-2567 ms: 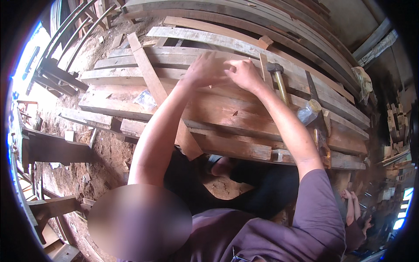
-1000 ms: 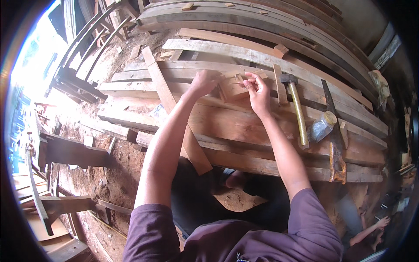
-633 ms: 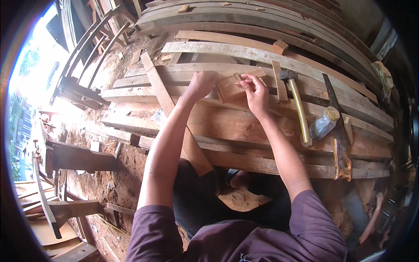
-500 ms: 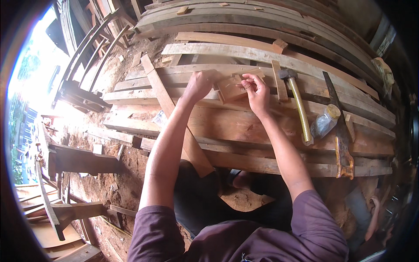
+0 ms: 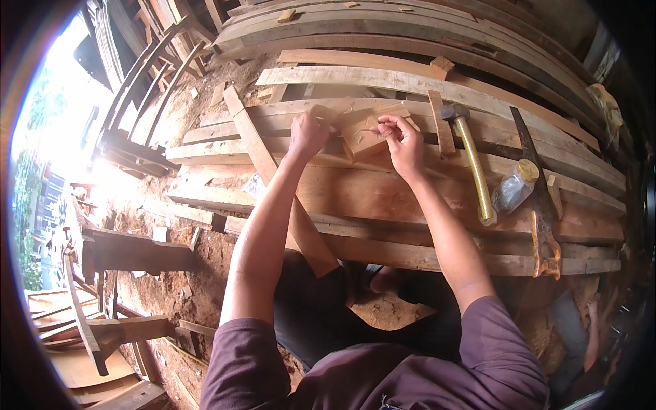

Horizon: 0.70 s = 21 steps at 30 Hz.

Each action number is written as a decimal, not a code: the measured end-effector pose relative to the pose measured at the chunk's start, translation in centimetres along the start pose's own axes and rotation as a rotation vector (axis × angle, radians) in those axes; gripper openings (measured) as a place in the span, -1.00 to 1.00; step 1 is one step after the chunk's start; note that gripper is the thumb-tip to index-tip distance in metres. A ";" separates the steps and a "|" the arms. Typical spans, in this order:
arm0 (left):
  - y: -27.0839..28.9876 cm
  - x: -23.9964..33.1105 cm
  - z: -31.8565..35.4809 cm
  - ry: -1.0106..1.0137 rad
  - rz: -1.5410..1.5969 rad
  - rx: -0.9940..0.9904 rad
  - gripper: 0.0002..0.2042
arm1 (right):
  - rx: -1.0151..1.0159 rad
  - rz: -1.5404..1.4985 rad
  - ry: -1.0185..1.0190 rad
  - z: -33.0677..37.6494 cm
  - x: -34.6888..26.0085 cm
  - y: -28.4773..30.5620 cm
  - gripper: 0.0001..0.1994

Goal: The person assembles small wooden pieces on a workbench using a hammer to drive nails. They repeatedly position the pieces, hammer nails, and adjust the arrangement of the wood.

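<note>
we've got our right hand [image 5: 402,142] in a pinch, can't tell on what; wood block [image 5: 364,139] just left of it. our left hand [image 5: 311,131], grip unclear, has edged off the block, leaving its left side clearer. hammer [image 5: 475,172] farther right.

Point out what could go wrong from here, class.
The left hand might knock the small wooden block beside it. The slanted board juts past the beams toward the legs, which could bump it. The lidded clear jar sits between hammer and handsaw; reaching for either might tip it.
</note>
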<state>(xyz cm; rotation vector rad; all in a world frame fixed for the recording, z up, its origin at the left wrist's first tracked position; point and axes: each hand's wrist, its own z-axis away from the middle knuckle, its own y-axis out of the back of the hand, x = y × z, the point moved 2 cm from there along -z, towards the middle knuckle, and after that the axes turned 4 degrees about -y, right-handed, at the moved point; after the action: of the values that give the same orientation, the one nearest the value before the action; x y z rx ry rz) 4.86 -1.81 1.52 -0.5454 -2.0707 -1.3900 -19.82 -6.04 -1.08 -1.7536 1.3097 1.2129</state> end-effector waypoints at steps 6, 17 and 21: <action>0.3 0.4 -0.2 0.063 -0.031 0.101 -0.53 | -0.004 -0.057 -0.001 0.0 -0.1 0.0 -0.80; -0.3 -2.1 -1.1 0.217 0.122 -0.031 -0.57 | -0.010 -0.055 -0.059 -0.1 -0.4 0.1 -0.82; -0.4 -1.9 -1.0 0.193 0.054 0.005 -0.54 | -0.002 -0.030 -0.076 0.0 -0.5 0.2 -0.81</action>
<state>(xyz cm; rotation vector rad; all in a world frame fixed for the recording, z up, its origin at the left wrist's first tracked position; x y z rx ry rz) 6.25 -2.91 0.31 -0.4435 -1.8918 -1.3506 -20.00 -5.90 -0.57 -1.7058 1.2346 1.2527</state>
